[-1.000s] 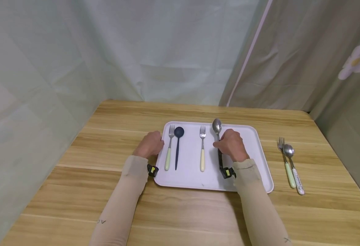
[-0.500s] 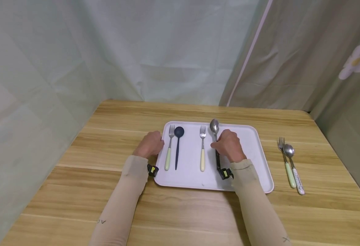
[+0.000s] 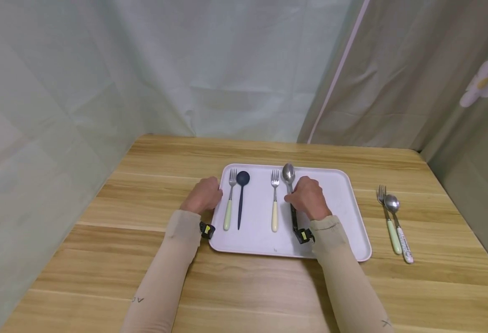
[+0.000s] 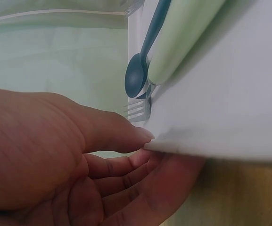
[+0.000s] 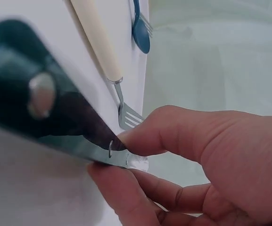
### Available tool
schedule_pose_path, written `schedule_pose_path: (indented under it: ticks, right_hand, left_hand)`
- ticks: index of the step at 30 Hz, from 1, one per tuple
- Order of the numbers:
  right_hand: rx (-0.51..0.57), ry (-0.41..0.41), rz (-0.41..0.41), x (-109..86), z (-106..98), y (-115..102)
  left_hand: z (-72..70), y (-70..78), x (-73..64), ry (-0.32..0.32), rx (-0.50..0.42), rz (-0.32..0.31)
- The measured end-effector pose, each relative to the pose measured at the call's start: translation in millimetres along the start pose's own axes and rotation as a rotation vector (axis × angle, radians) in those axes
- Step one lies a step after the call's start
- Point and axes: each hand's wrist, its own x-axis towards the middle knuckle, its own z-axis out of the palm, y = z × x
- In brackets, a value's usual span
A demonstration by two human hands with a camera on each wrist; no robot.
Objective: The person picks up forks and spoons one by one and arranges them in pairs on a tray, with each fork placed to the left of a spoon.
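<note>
My left hand [image 3: 202,196] pinches the left rim of the white tray [image 3: 254,241], thumb on top and fingers curled underneath in the left wrist view. Between the thumb and fingers of my right hand [image 3: 310,198] is a large metal spoon [image 3: 288,173] with a black handle [image 5: 62,113], gripped near where handle meets neck. Its bowl points away from me, just right of a cream-handled fork [image 3: 274,217] on the tray. Farther left on the tray, a green-handled fork [image 3: 227,215] lies beside a dark blue spoon [image 3: 242,178].
On the wooden table [image 3: 260,296], right of the tray, lie another green-handled fork [image 3: 394,237] and a spoon with a patterned white handle [image 3: 404,245], close together. Curtains [image 3: 244,69] hang behind the table and along both sides.
My right hand has shifted left with the black-handled spoon, bringing it closer to the cream-handled fork; its bowl has come slightly nearer to me. The left hand and tray stay put.
</note>
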Motion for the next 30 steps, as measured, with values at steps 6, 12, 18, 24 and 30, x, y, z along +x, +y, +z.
schedule_pose_path:
  ticks: [6, 12, 18, 24, 30]
  right_hand:
    - [-0.024, -0.011, -0.019, 0.3, 2.2, -1.0]
    - [-0.015, -0.026, -0.006, 2.0, 3.1, -0.9]
    - [0.000, -0.061, 0.017, 2.6, 1.4, -1.8]
    - [0.001, -0.117, 0.002, 0.1, -4.9, 0.4]
    - [-0.007, -0.218, -0.061, -1.4, -13.1, 5.6]
  left_hand:
    - [-0.9, 0.1, -0.3, -0.014, -0.012, -0.012]
    - [-0.9, 0.7, -1.1, -0.009, -0.021, -0.010]
    - [-0.4, 0.2, -1.5, -0.004, -0.022, -0.006]
    - [-0.4, 0.0, -1.1, -0.003, -0.016, -0.003]
    - [-0.5, -0.5, -0.4, -0.010, -0.035, -0.006]
